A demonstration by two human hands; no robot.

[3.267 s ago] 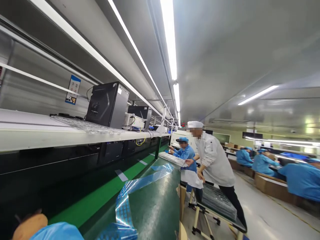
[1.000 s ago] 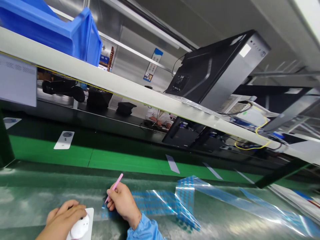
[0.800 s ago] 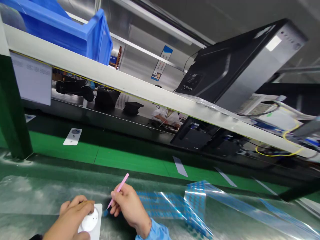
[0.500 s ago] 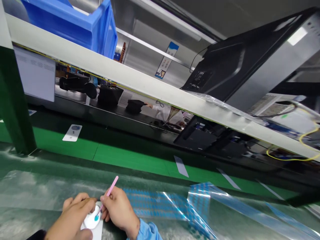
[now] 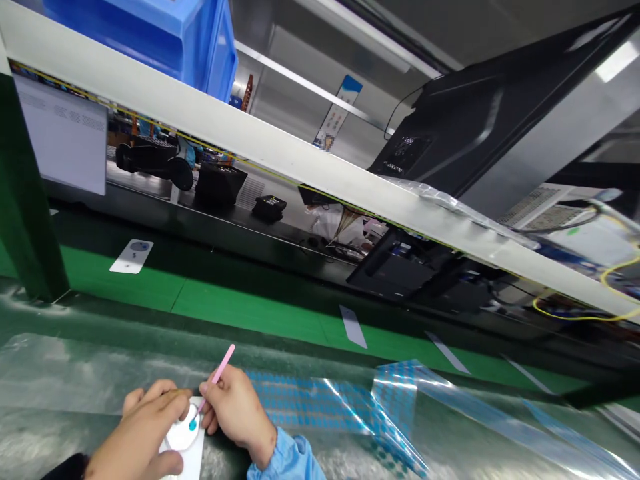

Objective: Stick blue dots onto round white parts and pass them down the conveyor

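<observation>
Dial: we set its centre at the white disc [image 5: 179, 438], with twelve o'clock toward the top of our view.
White panel: we have this pale plate [image 5: 194, 461] on the dark green bench [image 5: 30, 433], at the dial's centre, with the white disc upon it and part of it covered by our fingers.
Left hand: ours [image 5: 143, 430] comes in from nine o'clock, fingers bent over the upper edge of the disc and thumb lying below; whether it grips or merely presses down, we cannot tell.
Right hand: ours [image 5: 237, 407], at two o'clock, pinches the pink tool between thumb and fingers, a blue sleeve [image 5: 287, 459] at its wrist.
Pink tool: the slim shaft [image 5: 224, 363] slants toward one o'clock, its lower end reaching down to the blue dot.
Blue dot: we find it [image 5: 193, 425] at two o'clock on the disc, just beside our fingertips.
Dotted film: the clear strip [image 5: 310, 403] bearing rows of blue spots lies at three o'clock, folding over itself farther out.
Green belt: behind the bench, this strip [image 5: 250, 320] carries a white card [image 5: 131, 257] at eleven o'clock and a narrow pale plate [image 5: 353, 327] at two.
Shelf: on the long white beam [image 5: 280, 153] we see a blue bin [image 5: 155, 33] at twelve and a black computer case [image 5: 480, 127] between one and two.
</observation>
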